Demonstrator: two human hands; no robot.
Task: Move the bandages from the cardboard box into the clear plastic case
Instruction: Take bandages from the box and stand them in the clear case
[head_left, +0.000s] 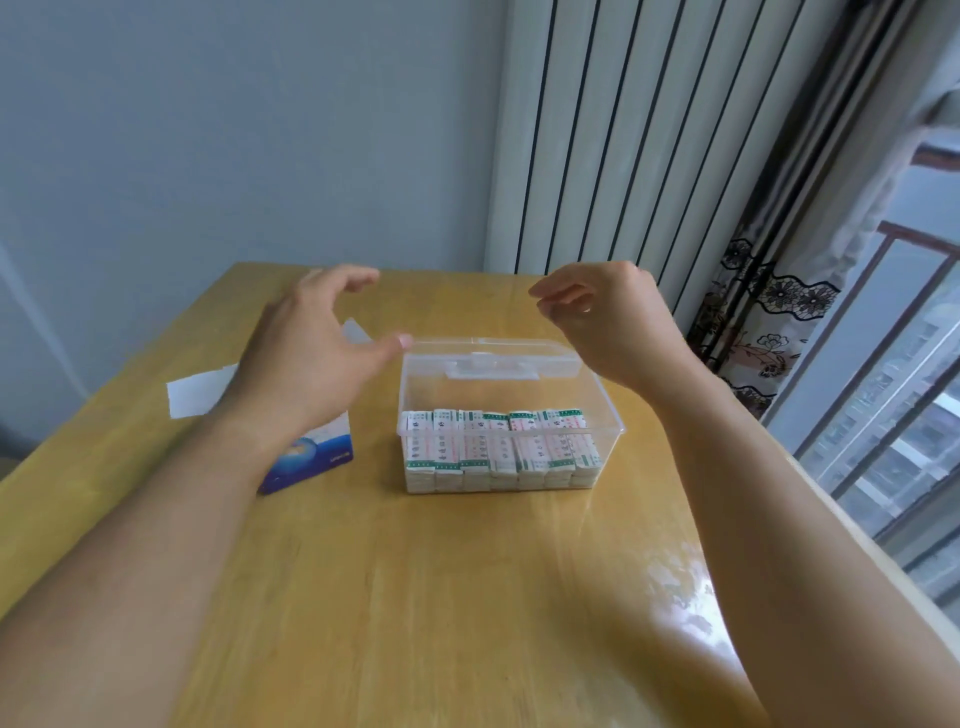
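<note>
The clear plastic case (511, 431) stands in the middle of the wooden table with its lid (493, 356) raised at the back. Several white bandage packs (498, 452) with green bands stand in a row along its front. The blue and white cardboard box (317, 462) lies left of the case, partly hidden under my left forearm, with its white flaps open. My left hand (306, 353) hovers above the box, fingers spread, thumb near the lid's left corner. My right hand (602, 317) hangs over the lid's right end with loosely curled fingers. Neither hand holds anything.
The wooden table (415, 597) meets a grey wall at the back and left. A white ribbed radiator (613, 135) stands behind it. A patterned curtain (769, 291) and a window with railings lie to the right.
</note>
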